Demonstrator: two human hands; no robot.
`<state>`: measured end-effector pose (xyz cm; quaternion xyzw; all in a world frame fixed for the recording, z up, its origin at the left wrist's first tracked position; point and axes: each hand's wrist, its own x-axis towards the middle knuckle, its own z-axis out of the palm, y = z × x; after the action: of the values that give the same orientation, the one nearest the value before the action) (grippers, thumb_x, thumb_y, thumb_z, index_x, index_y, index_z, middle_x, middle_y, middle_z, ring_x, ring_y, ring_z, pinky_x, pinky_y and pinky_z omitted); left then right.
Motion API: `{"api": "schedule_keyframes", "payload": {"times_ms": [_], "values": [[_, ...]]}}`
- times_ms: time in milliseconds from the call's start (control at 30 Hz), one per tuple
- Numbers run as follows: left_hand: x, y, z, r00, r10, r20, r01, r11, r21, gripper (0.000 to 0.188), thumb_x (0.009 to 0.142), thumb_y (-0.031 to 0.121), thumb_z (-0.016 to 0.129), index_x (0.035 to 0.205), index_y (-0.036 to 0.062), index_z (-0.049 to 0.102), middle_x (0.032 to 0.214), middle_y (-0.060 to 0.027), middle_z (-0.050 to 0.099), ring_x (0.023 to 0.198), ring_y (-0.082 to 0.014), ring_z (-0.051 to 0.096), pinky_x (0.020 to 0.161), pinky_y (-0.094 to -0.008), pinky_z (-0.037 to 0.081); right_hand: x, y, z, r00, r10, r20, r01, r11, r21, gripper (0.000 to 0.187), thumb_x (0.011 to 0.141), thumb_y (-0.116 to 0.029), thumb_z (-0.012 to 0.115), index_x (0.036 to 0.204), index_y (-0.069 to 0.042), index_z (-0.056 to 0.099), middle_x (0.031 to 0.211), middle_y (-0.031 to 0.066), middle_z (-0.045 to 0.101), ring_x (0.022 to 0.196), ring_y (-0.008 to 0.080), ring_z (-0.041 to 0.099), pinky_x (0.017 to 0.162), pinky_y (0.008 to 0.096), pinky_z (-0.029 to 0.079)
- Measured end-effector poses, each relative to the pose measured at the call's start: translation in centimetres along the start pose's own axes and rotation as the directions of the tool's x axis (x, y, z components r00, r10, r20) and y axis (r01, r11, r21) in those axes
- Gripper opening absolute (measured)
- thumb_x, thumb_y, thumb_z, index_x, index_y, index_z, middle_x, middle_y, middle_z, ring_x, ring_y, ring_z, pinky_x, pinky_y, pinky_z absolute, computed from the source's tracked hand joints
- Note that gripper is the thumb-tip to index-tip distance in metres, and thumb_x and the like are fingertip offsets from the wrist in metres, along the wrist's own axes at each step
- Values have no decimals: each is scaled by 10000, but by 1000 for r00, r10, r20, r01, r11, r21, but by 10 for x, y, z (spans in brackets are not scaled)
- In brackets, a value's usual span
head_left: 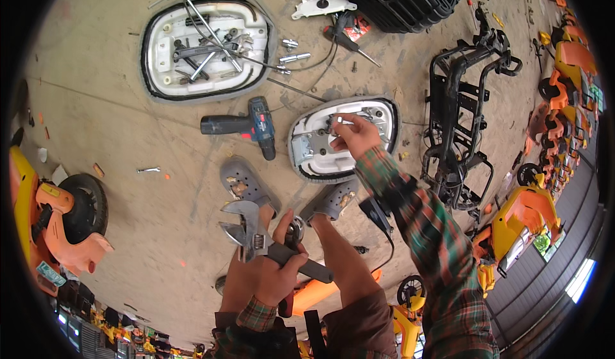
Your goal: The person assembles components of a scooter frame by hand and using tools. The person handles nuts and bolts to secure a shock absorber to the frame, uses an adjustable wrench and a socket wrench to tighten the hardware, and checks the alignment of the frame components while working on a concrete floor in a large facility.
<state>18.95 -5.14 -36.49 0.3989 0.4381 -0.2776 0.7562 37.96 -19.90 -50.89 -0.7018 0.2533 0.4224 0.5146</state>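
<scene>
While the left hand (282,274) clamped a grey metal adjustable wrench (277,252), the right hand (357,136) overhung a rounded white tray (320,169) near its right edge, grip unclear.

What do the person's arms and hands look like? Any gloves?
The left hand and right hand wear no gloves. The left sleeve and right sleeve match: plaid, with green, black and orange-red checks, reaching about to the wrists.

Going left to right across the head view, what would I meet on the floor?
Black wheel → small wrench → cordless drill → smaller white shell → black metal frame.
</scene>
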Motion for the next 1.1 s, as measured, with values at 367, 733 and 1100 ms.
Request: {"api": "schedule_keyframes", "payload": {"times_ms": [367, 733, 1100], "values": [[3, 29, -15, 981, 171, -87, -168, 985, 45, 729, 756, -47, 509, 1419, 94, 243, 853, -41, 498, 725, -85, 466, 700, -210, 409, 113, 17, 50, 576, -793, 199, 494, 144, -857, 207, 818, -191, 567, 1011, -126, 607, 858, 99, 610, 683, 291, 619, 574, 401, 503], [-2, 50, -48, 986, 15, -168, -4, 998, 62, 799, 713, -50, 513, 1430, 81, 188, 852, -48, 501, 741, -103, 500, 677, -223, 425, 172, -38, 105, 454, -863, 220, 659, 159, -735, 216, 795, -169, 597, 1002, -106, 592, 894, 110, 580, 809, 322, 568, 684, 403, 465], [0, 36, -36, 976, -54, -211, 38, 996, -83, 97, 825, 43, 586, 899, -16, 566, 855, -31, 568, 788, -93, 527, 710, -246, 442, 200, -42, 90, 468, -867, 173, 555, 136, -820, 242, 713, -193, 691, 922, -83, 640, 939, 88, 605, 867, 295, 556, 739, 402, 442]]}}
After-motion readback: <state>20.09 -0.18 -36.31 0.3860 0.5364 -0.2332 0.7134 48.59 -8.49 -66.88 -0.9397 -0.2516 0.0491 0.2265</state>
